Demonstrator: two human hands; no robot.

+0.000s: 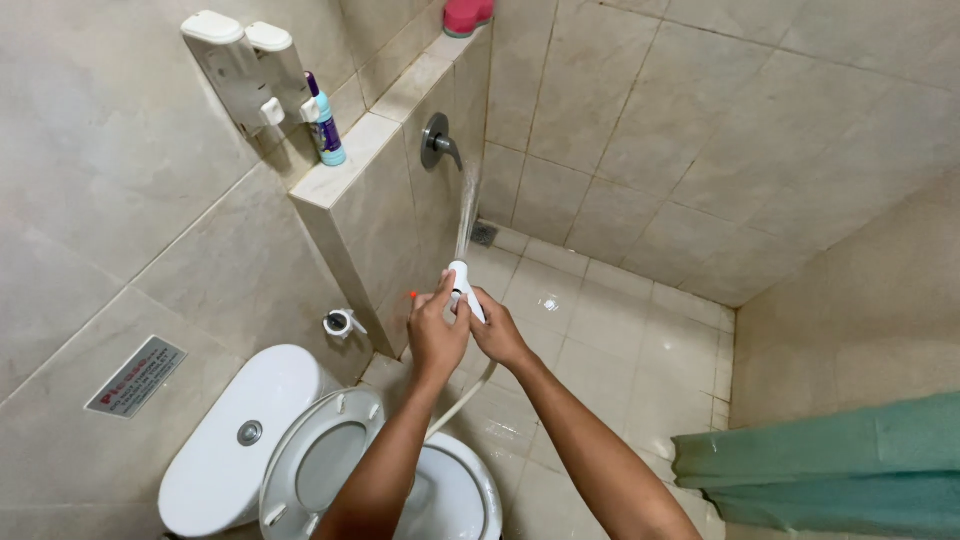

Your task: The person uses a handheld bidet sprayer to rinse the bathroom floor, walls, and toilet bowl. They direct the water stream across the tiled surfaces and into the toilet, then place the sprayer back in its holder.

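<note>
The white hand sprayer is being held up above the far rim of the toilet bowl, in the middle of the scene, with its nozzle pointing away toward the tiled partition wall. It is being clasped by both hands together: the left hand is being wrapped around its left side, and the right hand is being closed around its handle from the right, the two touching. A thin jet of water is being thrown up toward the metal wall fitting. The pale hose is being left to hang down from under the hands. The toilet seat is being kept raised against the cistern at the near left. A green curtain is being seen at the near right.
</note>
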